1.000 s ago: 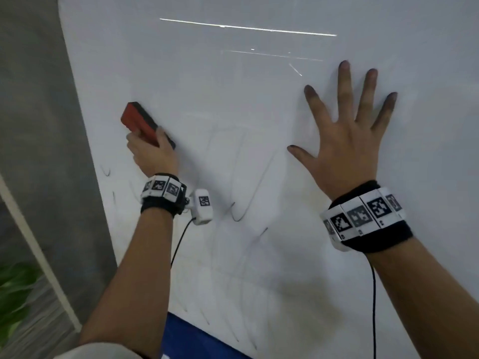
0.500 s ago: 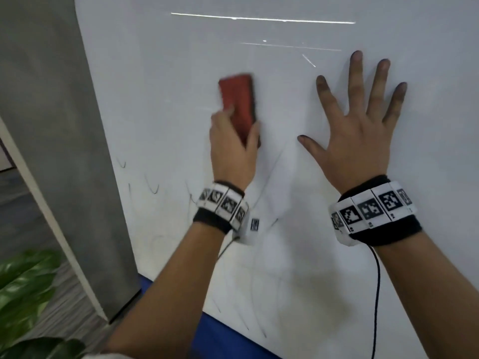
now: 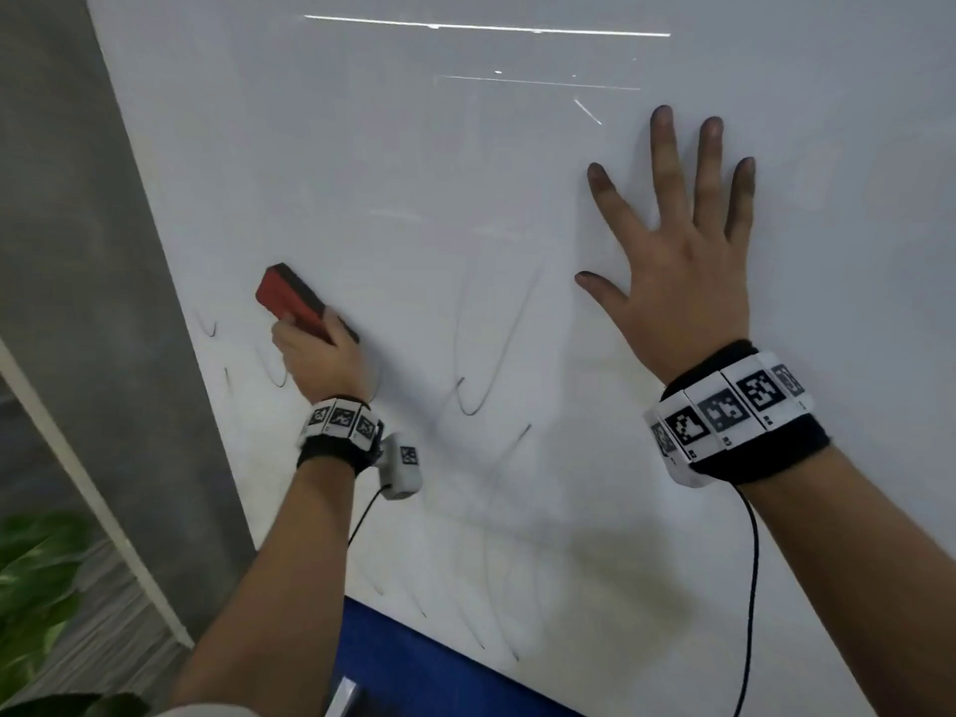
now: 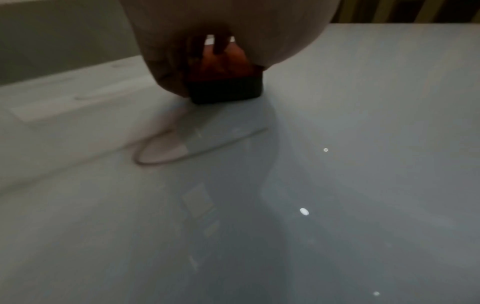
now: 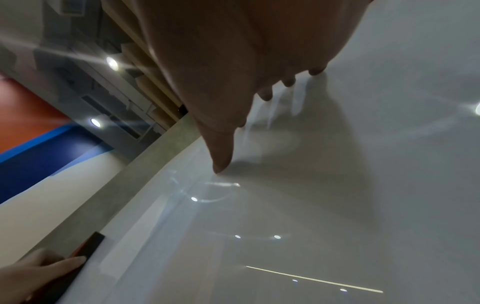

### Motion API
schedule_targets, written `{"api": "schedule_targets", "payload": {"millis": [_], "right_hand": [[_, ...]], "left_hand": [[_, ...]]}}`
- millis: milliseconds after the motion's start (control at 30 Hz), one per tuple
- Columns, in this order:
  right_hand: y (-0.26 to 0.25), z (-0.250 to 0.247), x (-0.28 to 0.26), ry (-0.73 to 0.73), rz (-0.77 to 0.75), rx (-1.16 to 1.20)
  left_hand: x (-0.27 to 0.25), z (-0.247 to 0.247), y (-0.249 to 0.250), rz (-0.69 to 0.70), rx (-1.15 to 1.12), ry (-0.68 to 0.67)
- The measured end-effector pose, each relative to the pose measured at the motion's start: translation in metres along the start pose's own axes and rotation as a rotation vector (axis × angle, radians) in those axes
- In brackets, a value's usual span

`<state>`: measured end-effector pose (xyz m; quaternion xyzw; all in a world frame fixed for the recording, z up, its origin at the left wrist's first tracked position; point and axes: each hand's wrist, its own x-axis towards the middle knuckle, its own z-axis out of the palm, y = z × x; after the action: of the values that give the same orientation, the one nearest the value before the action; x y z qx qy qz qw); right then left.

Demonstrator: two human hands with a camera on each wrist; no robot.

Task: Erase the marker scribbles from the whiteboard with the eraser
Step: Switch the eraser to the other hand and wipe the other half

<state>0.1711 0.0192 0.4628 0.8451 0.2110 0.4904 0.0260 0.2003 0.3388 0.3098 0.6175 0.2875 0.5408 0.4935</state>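
A large whiteboard (image 3: 465, 173) fills the head view. My left hand (image 3: 315, 354) grips a red eraser (image 3: 292, 300) with a dark felt face, pressed to the board near its left edge. The left wrist view shows the eraser (image 4: 226, 86) flat on the board with a curved marker loop (image 4: 161, 156) just below it. Thin black scribbles (image 3: 481, 375) run across the middle and lower board, with small marks (image 3: 209, 328) left of the eraser. My right hand (image 3: 683, 261) lies flat on the board at the right, fingers spread; its fingertips (image 5: 288, 82) touch the surface.
A grey wall panel (image 3: 103, 302) borders the board's left edge, with green plant leaves (image 3: 36, 577) at the bottom left. A blue strip (image 3: 414, 659) runs under the board's lower edge. Ceiling light reflections (image 3: 486, 28) streak the top of the board.
My left hand has swept the eraser from the board's middle, beside my right thumb, down and left to the left edge. The right hand stays flat in place.
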Motion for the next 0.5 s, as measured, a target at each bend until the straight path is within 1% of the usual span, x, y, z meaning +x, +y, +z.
{"api": "schedule_targets", "payload": {"millis": [33, 67, 100, 133, 200, 267, 333, 400, 433, 500], "right_hand": [[-0.002, -0.001, 0.000, 0.002, 0.006, -0.002], [-0.003, -0.002, -0.001, 0.002, 0.013, -0.003], [-0.005, -0.002, -0.001, 0.000, 0.020, -0.003], [-0.006, -0.001, -0.001, -0.001, 0.026, -0.002], [-0.007, 0.001, -0.003, 0.005, 0.035, 0.007], [-0.009, 0.005, -0.007, 0.013, 0.040, 0.025], [-0.011, 0.008, -0.010, 0.020, 0.055, 0.034], [-0.012, 0.010, -0.011, 0.023, 0.063, 0.035], [-0.012, 0.011, -0.010, 0.025, 0.065, 0.037], [-0.012, 0.011, -0.010, 0.022, 0.064, 0.041]], "left_hand": [[-0.008, 0.003, 0.008, 0.020, 0.003, 0.008], [-0.022, 0.007, 0.017, 0.063, 0.001, -0.014], [-0.044, 0.009, 0.025, 0.133, 0.006, -0.065], [-0.072, 0.012, 0.030, 0.229, 0.020, -0.138], [-0.131, 0.009, 0.024, 0.453, 0.083, -0.303], [-0.164, -0.001, 0.001, 0.687, 0.147, -0.428], [-0.157, -0.008, -0.018, 0.868, 0.204, -0.495], [-0.131, -0.008, -0.015, 0.960, 0.235, -0.484], [-0.117, -0.006, -0.007, 0.963, 0.235, -0.452], [-0.087, 0.002, 0.021, 0.898, 0.220, -0.345]]}}
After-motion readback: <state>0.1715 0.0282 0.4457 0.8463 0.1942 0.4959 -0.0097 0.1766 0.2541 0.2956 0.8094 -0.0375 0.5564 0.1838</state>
